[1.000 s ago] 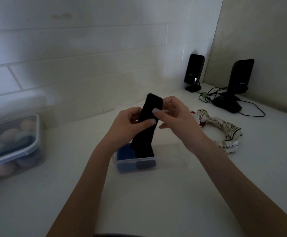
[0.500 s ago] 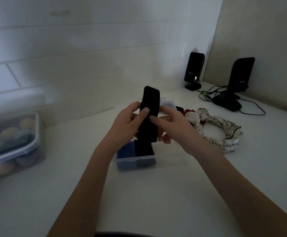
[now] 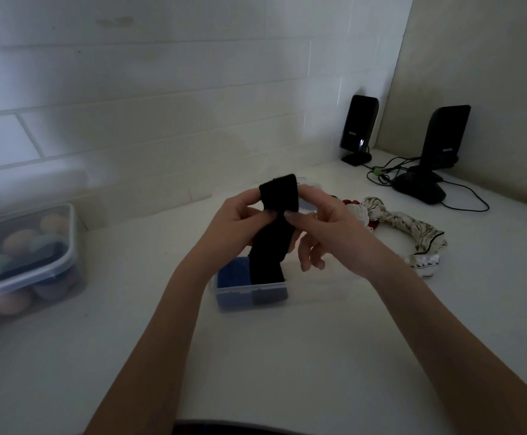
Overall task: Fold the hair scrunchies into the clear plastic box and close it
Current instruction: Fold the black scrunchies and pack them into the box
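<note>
Both hands pinch a black fabric band (image 3: 279,196) above the clear plastic box (image 3: 318,291). My left hand (image 3: 240,221) grips its left edge, my right hand (image 3: 315,227) its right edge. The band's lower end hangs down into the box, next to a folded blue scrunchie (image 3: 233,277) at the box's left end. The right part of the box looks bare. A cream patterned scrunchie (image 3: 412,230) and a red one (image 3: 348,204), partly hidden behind my right hand, lie on the white counter to the right. A clear lid (image 3: 310,186) shows behind the band.
A lidded clear tub of pastel round sponges (image 3: 20,255) stands at the left by the tiled wall. Two black speakers (image 3: 359,130) (image 3: 444,139) with cables (image 3: 463,199) stand at the back right corner. The white counter (image 3: 287,356) stretches toward me.
The band's top end has been folded down lower, and both hands have shifted their pinch on it. The red scrunchie and the lid have come into view behind my right hand.
</note>
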`<state>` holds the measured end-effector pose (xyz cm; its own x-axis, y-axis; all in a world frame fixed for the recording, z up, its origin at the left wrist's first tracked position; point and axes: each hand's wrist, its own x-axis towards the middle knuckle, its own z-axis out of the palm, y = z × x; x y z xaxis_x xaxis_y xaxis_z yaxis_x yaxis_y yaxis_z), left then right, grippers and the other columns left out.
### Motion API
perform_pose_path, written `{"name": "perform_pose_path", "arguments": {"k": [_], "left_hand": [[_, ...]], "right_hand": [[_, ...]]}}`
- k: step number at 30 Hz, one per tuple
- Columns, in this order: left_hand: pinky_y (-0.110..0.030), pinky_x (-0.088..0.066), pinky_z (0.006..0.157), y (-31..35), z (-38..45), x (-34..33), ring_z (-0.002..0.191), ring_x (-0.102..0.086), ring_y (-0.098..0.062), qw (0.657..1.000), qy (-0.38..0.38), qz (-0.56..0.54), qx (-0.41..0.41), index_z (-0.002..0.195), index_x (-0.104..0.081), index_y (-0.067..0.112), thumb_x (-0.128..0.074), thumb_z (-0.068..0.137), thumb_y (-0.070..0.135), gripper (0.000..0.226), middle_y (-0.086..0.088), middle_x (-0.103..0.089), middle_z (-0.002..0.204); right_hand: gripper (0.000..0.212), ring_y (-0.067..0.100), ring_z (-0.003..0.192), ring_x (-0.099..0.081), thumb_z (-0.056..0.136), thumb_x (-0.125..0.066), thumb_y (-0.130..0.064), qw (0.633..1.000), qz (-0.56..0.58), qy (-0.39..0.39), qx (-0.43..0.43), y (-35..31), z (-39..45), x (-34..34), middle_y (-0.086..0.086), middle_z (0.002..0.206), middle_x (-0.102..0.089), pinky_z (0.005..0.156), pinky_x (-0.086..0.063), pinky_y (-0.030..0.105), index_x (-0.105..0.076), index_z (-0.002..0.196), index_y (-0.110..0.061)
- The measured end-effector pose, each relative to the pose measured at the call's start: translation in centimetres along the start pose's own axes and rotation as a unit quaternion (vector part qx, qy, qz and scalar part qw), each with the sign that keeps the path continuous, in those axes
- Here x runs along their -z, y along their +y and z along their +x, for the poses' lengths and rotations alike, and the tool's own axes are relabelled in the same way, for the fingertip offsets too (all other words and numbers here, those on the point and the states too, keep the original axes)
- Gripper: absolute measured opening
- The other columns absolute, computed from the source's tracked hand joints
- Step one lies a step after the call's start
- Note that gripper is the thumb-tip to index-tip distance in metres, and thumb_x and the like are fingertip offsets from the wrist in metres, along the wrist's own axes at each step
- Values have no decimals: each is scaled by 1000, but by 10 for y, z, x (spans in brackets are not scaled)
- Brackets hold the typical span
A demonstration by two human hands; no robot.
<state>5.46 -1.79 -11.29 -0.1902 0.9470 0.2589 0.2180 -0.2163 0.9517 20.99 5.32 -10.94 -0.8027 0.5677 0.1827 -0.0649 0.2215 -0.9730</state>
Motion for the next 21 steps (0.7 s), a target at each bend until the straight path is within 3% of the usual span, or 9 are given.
{"name": "perform_pose_path", "arguments": {"k": [3,8,13,16,18,21], "left_hand": [[-23,-55,54,-1,1,0,65,-71,-11,1000,-7,6,-2,95,-65,29,-51,93,6,27,8,-72,68],[-29,-58,62,-4,3,2,73,-72,-16,999,-26,23,25,94,-66,25,-43,95,5,31,4,-72,75],[-29,-58,66,-6,4,3,84,-72,-22,998,-32,20,41,110,-63,14,-46,95,8,24,-8,-73,92],[-22,-55,61,-7,4,3,82,-72,-15,998,-22,28,43,113,-61,14,-44,96,9,25,-4,-71,95],[-24,-57,62,-6,4,2,82,-72,-13,998,-22,9,58,112,-60,16,-41,98,11,24,0,-70,95],[-36,-60,67,-5,3,1,87,-73,-22,995,-42,-40,82,112,-60,19,-36,101,16,26,-5,-71,99]], "right_hand": [[33,17,37,-58,95,-49,-5,999,-18,19,32,2,0,2,5,54,-66,33,-40,20,-62,120,-21],[53,20,41,-61,86,-40,15,997,-50,25,60,3,-2,6,12,57,-66,35,-43,20,-71,107,-21],[57,15,52,-56,85,-41,13,992,-110,34,57,6,0,5,2,60,-61,37,-50,24,-74,100,-31],[52,6,58,-49,86,-44,12,986,-148,33,73,7,0,4,3,73,-51,40,-53,27,-70,106,-28],[50,2,62,-53,87,-46,11,984,-158,37,80,7,-1,4,-6,76,-49,41,-54,26,-68,107,-28],[51,-1,68,-59,87,-47,10,984,-159,41,74,6,0,4,-25,72,-51,42,-55,26,-71,99,-34]]}}
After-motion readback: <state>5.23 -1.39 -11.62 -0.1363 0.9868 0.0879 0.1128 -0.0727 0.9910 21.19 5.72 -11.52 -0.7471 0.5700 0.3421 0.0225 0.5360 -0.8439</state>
